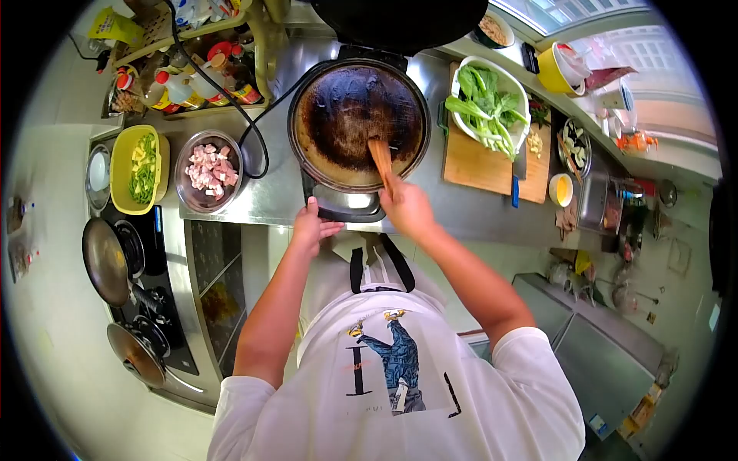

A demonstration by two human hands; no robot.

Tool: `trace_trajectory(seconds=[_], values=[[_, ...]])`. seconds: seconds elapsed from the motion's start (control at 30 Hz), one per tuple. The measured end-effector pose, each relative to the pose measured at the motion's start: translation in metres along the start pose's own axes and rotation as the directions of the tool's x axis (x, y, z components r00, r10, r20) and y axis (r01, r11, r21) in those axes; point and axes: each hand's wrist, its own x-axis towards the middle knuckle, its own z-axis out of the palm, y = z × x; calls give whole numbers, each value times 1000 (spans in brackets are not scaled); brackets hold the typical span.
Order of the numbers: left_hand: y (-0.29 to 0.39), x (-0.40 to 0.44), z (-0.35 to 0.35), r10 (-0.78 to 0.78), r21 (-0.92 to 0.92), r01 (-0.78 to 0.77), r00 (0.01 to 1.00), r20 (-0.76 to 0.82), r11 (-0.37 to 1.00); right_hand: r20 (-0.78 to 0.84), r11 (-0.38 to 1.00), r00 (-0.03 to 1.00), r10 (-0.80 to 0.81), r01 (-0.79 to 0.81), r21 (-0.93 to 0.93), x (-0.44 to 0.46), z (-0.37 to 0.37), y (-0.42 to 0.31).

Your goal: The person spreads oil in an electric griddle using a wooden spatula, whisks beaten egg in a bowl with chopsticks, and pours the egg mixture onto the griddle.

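Note:
An electric griddle pan (330,165) stands on the steel counter, its surface stained dark brown and black. My right hand (407,207) is closed around a wooden spatula (380,157), whose blade end reaches into the pan near its front right. At the counter's front edge, my left hand (311,228) is beside the pan's black front handle (346,213), thumb up and fingers stretched out to the right. Whether it presses on the handle is unclear. The pan's black lid (400,19) is raised behind it.
Left of the pan are a bowl of diced meat (211,169) and a yellow basket (163,173) of green vegetables. On the right, a white basket of leafy greens (484,100), a cutting board (469,163) and a blue-handled knife (515,190). A black cord (201,73) crosses the counter.

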Motion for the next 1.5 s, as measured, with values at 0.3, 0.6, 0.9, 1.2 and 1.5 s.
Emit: trace_trajectory(seconds=[0.3,0.6,0.9,1.2,1.5], values=[[1,9,-10,-15,-17,16,997,73,1000,-25,986,988,153,-155,-58,-12,17,7],[17,7,-18,-19,47,13,992,123,999,-87,998,995,54,-51,35,-15,11,-27],[7,7,-21,4,-36,-1,995,97,999,-63,968,998,5,-20,-250,-31,-64,26],[-4,1,-10,-17,-67,23,996,86,997,17,945,983,-182,180,-275,59,-95,37],[-11,0,2,-32,-113,34,999,19,993,283,872,948,-148,260,-415,76,-143,56]])
